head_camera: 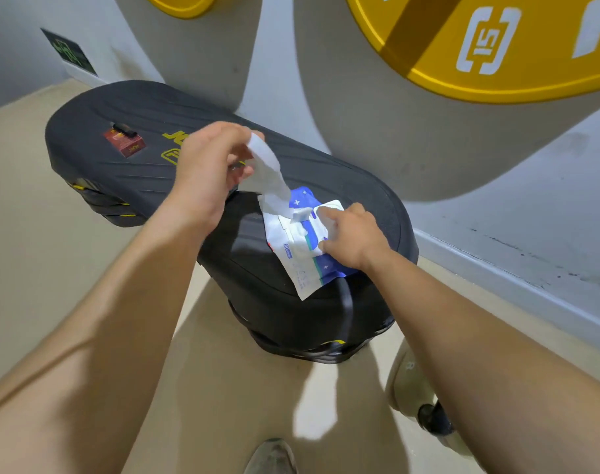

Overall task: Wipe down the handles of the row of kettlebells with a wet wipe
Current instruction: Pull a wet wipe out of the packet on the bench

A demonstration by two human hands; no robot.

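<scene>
A blue and white pack of wet wipes (305,254) lies on a black padded bench (148,107). My left hand (209,159) pinches a white wet wipe (269,172), which stretches up out of the pack's opening. My right hand (350,234) presses down on the pack, fingers resting on its open flap. No kettlebell handle is clearly in view.
A small red box (124,142) with a dark object on top sits at the bench's far end. Large yellow discs (497,46) decorate the grey wall behind. A beige rounded object with a black part (425,401) stands on the floor at lower right. My shoe (271,456) shows at the bottom.
</scene>
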